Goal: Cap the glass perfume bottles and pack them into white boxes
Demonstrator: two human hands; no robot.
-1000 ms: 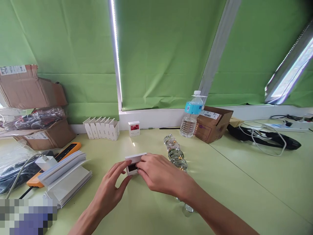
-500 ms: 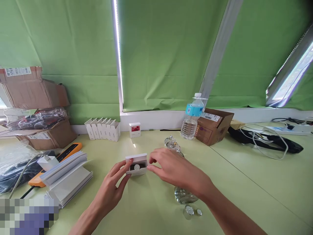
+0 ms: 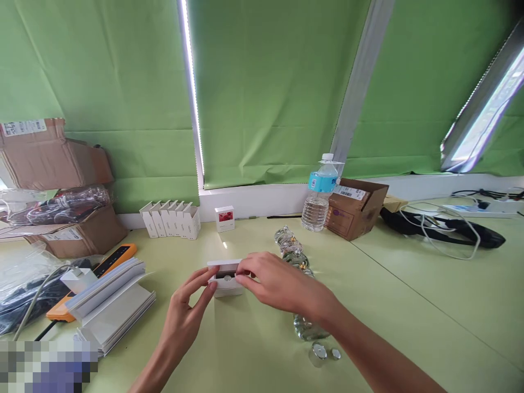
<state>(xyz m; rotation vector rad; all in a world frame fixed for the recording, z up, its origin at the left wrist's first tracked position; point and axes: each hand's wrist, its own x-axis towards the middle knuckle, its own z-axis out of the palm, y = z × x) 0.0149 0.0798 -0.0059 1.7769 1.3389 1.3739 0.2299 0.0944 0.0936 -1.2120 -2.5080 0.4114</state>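
Note:
A small white box [image 3: 228, 291] stands on the table with its top lid raised at the back. Inside it a round silver-white cap [image 3: 227, 278] shows, partly covered by the front panel. My left hand [image 3: 190, 297] holds the box's left side between thumb and fingers. At the right end of the opening, my right hand [image 3: 270, 281] has thumb and forefinger pinched on the box's edge; the exact contact is partly hidden. Beneath and behind my right forearm runs a row of clear glass bottles [image 3: 305, 327], partly covered by it.
Two silver caps [image 3: 318, 353] lie near the bottles. Several white boxes [image 3: 170, 220] stand at the back, beside one with a red picture [image 3: 225, 218]. Folded white cartons [image 3: 117, 316] lie left. A water bottle [image 3: 317, 204] and a brown carton [image 3: 354, 210] stand back right.
My right hand has moved left onto the box's right end. The front panel now rises higher before the cap. The view has shifted slightly.

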